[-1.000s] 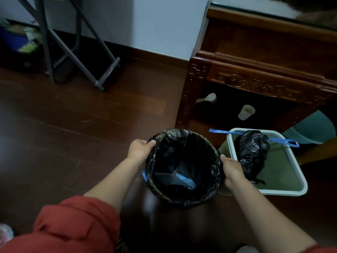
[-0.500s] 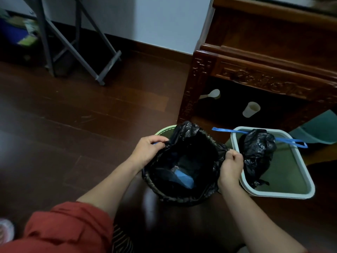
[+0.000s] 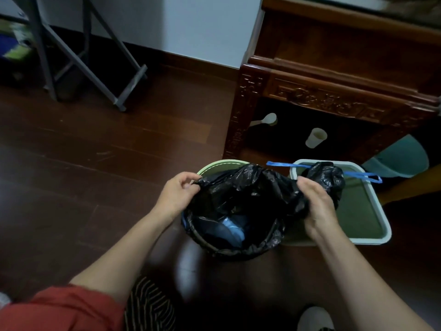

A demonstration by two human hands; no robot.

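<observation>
A round green bin (image 3: pixel 216 164) stands on the floor, lined with a black rubbish bag (image 3: pixel 248 194). The bag's far rim is lifted off the bin and bunched up; its near rim still wraps the bin's edge. My left hand (image 3: pixel 177 193) pinches the bag's left edge. My right hand (image 3: pixel 315 201) grips the bag's right edge. Blue and dark rubbish (image 3: pixel 232 229) lies at the bottom of the bag.
A square green bin (image 3: pixel 367 218) to the right holds a tied black bag (image 3: pixel 327 177) with a blue drawstring (image 3: pixel 358 174). A carved wooden table (image 3: pixel 334 91) stands behind, with a paper cup (image 3: pixel 315 137) beneath it. A grey folding frame (image 3: pixel 78 51) is at far left.
Both hands have pulled the bag's rim up off the bin and drawn it toward the middle. The green bin rim has come into sight behind the bag.
</observation>
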